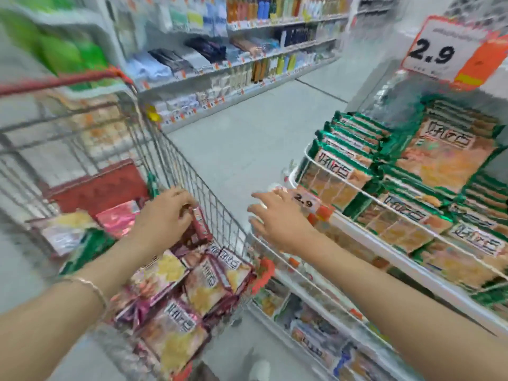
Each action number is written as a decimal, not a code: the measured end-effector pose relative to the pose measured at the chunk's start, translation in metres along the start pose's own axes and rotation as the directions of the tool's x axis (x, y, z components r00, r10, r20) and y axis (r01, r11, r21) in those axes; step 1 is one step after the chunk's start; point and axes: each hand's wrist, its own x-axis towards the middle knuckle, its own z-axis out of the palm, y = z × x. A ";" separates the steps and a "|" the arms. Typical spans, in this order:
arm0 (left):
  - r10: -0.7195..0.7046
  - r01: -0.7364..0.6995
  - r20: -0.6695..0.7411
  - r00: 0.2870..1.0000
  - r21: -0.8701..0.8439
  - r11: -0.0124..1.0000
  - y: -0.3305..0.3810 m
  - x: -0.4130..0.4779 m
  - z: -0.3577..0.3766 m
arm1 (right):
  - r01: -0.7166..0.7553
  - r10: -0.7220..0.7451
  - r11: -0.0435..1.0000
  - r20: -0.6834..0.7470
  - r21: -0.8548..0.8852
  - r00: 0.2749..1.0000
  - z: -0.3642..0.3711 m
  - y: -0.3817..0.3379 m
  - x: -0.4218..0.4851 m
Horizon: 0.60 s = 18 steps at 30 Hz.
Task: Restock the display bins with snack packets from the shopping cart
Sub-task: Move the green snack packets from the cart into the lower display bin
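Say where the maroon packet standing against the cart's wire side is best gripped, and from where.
Its top edge, from above: the maroon packet stands on end against the cart wall, other packets crowding its base; the left hand pinches there.

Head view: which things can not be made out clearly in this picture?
- Packet in the left hand: fingers cover its top; print blurred.
- Lower bins: contents blurred, cut off by the bottom edge.
- Sign: small print above 2.9 is blurred.
- Cart far end: motion blur hides its load.
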 end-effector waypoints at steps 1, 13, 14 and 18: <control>-0.068 0.068 0.013 0.998 0.009 0.998 -0.020 -0.012 -0.005 | 0.026 -0.026 1.000 0.043 0.018 0.999 0.008 -0.020 0.016; -0.650 0.640 -0.202 0.733 -0.122 0.759 -0.182 -0.091 -0.061 | 0.181 -0.293 0.917 0.295 0.355 0.909 0.097 -0.160 0.172; -0.679 0.665 -0.213 0.703 -0.144 0.733 -0.189 -0.095 -0.062 | 0.153 -0.295 0.895 0.298 0.420 0.908 0.099 -0.170 0.185; -0.767 0.726 -0.275 0.579 -0.255 0.639 -0.209 -0.109 -0.064 | 0.258 -0.456 0.812 0.293 0.523 0.840 0.116 -0.215 0.229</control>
